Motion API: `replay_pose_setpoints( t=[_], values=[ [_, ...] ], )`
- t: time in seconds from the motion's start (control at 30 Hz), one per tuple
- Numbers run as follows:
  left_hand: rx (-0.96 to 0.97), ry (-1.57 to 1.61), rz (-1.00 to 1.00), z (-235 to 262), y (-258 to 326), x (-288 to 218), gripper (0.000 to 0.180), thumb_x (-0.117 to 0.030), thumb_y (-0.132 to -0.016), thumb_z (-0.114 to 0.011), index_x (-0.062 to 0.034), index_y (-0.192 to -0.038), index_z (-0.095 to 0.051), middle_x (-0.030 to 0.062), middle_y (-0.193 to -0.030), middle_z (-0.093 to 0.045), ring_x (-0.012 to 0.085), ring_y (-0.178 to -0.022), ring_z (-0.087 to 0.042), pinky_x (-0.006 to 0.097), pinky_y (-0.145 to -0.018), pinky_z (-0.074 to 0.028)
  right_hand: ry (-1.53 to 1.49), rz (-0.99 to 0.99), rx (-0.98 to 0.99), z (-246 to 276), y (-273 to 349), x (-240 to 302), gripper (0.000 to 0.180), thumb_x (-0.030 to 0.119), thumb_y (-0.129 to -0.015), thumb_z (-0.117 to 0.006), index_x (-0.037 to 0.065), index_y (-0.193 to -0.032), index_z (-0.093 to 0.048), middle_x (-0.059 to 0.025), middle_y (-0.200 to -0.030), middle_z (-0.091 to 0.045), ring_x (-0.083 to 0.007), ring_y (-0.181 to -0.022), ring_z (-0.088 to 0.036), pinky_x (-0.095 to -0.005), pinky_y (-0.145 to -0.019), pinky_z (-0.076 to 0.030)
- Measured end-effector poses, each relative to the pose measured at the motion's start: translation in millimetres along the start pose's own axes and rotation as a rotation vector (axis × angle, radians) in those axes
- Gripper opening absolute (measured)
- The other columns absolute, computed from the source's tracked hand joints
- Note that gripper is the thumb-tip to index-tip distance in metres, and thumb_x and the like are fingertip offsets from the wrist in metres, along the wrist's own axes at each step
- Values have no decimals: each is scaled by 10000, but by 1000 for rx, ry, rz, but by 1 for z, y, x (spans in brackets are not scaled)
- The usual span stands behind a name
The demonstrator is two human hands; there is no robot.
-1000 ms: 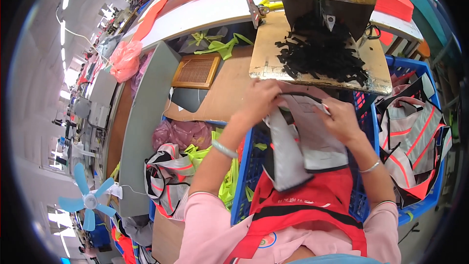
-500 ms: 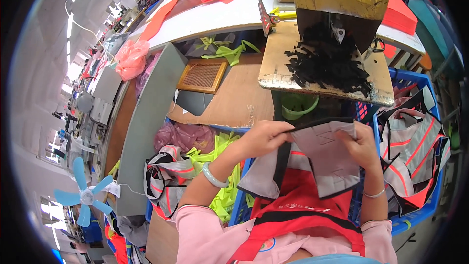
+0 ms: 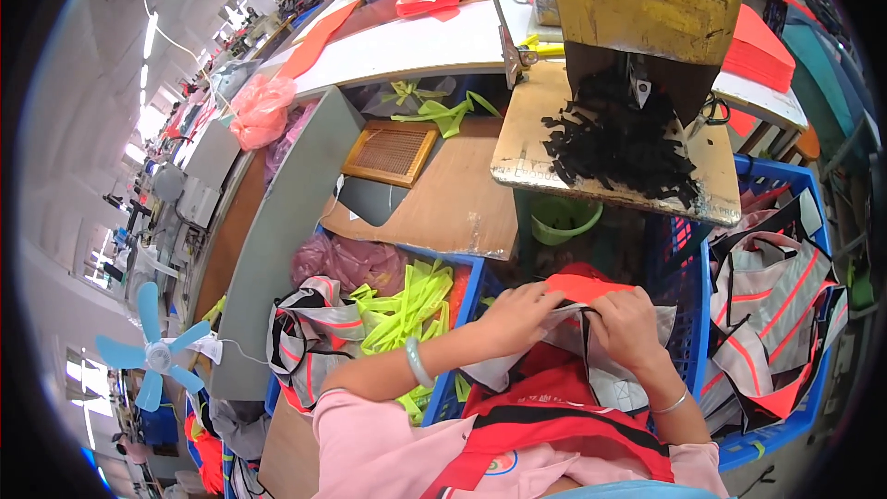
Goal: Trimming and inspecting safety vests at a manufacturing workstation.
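Both hands are raised in front of my red apron (image 3: 545, 388), gripping a grey fabric garment piece (image 3: 614, 379) with black edging and a red-orange part (image 3: 587, 285) folded up at the top. My left hand (image 3: 522, 316), a pale bangle on its wrist, pinches the upper edge on the left. Close beside it, my right hand (image 3: 631, 325) is closed on the same edge, thumb toward me. The lower grey panels hang down over the apron. Folds and fingers hide much of the piece.
Ahead stands a machine with a yellow guard (image 3: 637, 5); black scraps (image 3: 619, 148) and scissors (image 3: 713, 111) lie on its board. A blue crate (image 3: 804, 407) at right holds striped grey garments (image 3: 771, 286). Yellow-green strips (image 3: 407, 310) fill a bin at left. A fan (image 3: 159, 357) is far left.
The grey piece was spread flat with its panel facing me. Now its top is turned over, showing the red-orange side. My hands have come lower, and the right has moved closer to the left.
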State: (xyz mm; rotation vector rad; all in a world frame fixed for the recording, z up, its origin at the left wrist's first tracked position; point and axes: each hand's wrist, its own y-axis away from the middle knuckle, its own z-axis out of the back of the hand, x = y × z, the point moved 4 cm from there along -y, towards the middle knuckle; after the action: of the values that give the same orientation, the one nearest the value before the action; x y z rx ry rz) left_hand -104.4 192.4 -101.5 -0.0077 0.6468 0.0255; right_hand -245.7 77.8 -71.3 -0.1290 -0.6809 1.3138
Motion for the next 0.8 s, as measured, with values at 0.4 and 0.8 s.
replay_pose_setpoints(
  t=[0.4, 0.8],
  values=[
    [-36, 222, 395, 7, 93, 31, 288, -314, -833, -675, -61, -969, -661, 124, -791, -656, 197, -697, -628, 334, -644, -488, -37, 53, 120, -15, -16, -10, 80, 166, -753, -661, 117, -807, -627, -41, -667, -601, -222, -642, -581, -370, -621, -384],
    [-185, -502, -260, 81, -13, 19, 279, -288, -731, -705, -81, -911, -653, 93, -863, -590, 320, -862, -586, 389, -766, -476, -433, 113, 189, -3, -15, 28, 94, 206, -757, -664, 121, -722, -646, -55, -676, -631, -236, -635, -618, -357, -594, -427]
  ],
)
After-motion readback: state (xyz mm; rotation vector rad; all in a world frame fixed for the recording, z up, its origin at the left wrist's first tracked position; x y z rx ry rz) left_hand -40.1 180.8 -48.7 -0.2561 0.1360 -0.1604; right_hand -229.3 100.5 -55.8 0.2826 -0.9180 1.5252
